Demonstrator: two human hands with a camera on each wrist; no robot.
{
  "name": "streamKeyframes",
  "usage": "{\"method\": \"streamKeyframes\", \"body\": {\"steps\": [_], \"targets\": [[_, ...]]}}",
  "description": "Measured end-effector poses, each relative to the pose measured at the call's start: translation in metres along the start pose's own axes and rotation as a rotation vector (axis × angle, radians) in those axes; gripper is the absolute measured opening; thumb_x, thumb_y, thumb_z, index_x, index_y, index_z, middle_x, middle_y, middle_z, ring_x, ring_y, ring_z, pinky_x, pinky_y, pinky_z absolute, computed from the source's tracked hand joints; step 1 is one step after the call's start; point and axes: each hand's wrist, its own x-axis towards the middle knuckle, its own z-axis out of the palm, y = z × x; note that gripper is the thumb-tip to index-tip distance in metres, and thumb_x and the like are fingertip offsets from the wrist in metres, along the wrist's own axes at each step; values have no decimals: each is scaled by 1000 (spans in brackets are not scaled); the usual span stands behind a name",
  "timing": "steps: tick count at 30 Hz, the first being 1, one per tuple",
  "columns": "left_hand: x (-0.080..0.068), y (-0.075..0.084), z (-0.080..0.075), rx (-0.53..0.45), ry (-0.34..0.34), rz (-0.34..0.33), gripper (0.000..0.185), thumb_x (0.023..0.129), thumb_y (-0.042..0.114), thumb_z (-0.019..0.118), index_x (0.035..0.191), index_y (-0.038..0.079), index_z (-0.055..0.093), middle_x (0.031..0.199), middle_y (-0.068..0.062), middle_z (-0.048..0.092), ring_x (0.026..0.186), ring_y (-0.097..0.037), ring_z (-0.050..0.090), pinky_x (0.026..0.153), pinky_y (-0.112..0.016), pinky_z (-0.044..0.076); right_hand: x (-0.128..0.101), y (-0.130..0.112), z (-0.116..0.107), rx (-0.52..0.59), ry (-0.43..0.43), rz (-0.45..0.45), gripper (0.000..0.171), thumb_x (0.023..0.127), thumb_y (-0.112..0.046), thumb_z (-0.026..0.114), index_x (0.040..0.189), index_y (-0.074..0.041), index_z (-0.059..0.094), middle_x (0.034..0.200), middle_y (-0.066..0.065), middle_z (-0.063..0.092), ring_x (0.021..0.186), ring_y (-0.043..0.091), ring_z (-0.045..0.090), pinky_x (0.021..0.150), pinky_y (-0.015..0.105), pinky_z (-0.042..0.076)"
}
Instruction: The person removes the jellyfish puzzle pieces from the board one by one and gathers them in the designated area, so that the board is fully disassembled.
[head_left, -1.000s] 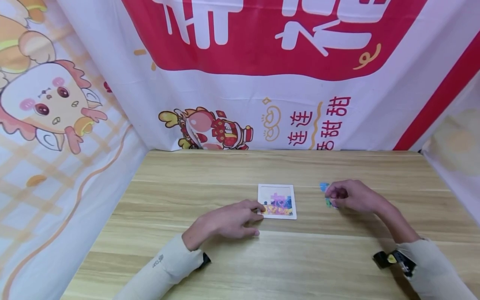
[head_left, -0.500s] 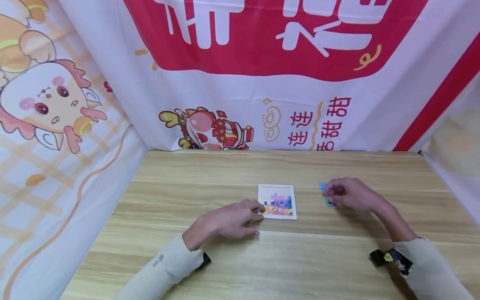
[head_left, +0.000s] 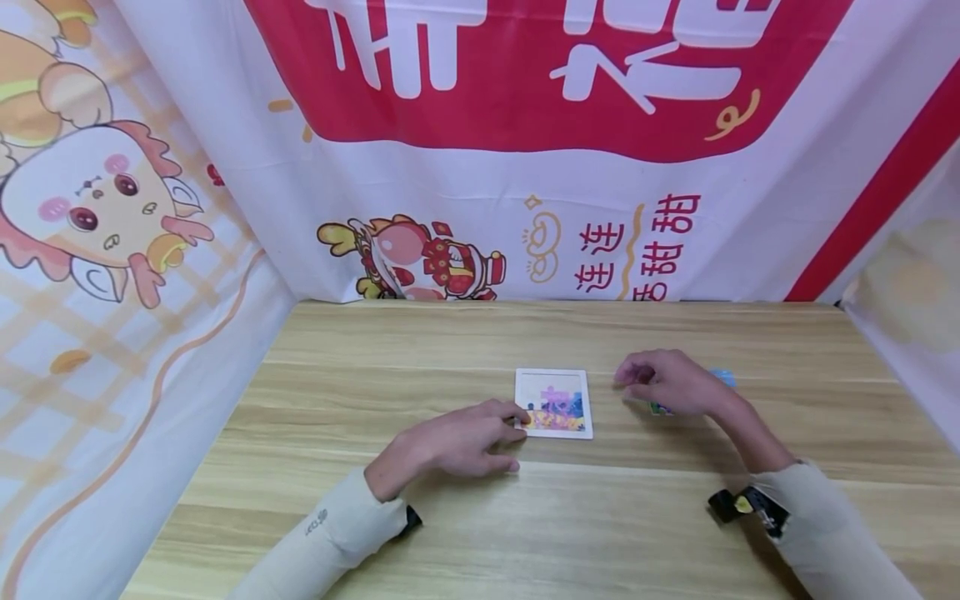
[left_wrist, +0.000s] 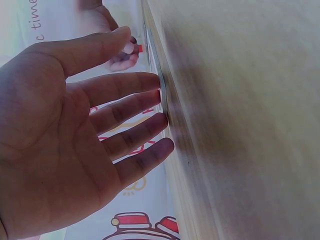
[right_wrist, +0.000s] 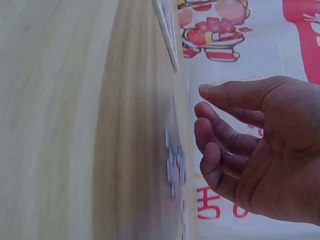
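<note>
A square white-framed jigsaw puzzle point(head_left: 589, 403) lies flat on the table, its lower part filled with pink, yellow and blue pieces point(head_left: 558, 408). My left hand point(head_left: 461, 439) rests its outstretched fingertips on the frame's left edge. Right of the puzzle, my right hand point(head_left: 671, 383) hovers over loose puzzle pieces point(head_left: 660, 408), hiding some of them. A light blue piece point(head_left: 723, 377) shows beyond its wrist. In the right wrist view, the right hand's fingers are loosely bent, with a gap between thumb and index and nothing visible there. Several loose pieces point(right_wrist: 174, 162) lie below.
The wood-grain table point(head_left: 555, 517) runs back to a white and red printed cloth point(head_left: 480, 192). Another patterned cloth point(head_left: 112, 333) hangs along the left side. A black strap device point(head_left: 746, 504) sits at the right cuff.
My right hand has moved left from over the loose pieces toward the puzzle, uncovering the light blue piece at its right. The left hand and the frame stay put.
</note>
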Motion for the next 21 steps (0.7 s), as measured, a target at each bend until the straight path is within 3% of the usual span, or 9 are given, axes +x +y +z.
{"method": "streamKeyframes", "body": {"steps": [21], "targets": [[0,0,-1,-4,2,4,50,106,38,68,149,13,64,167,-1,47,156,-21,42,130,-41,39,33,-32,27,87,-40,-69,17,98,-6,73,115,-9,76,109,7,76,97,18,68,81,31,59]]}}
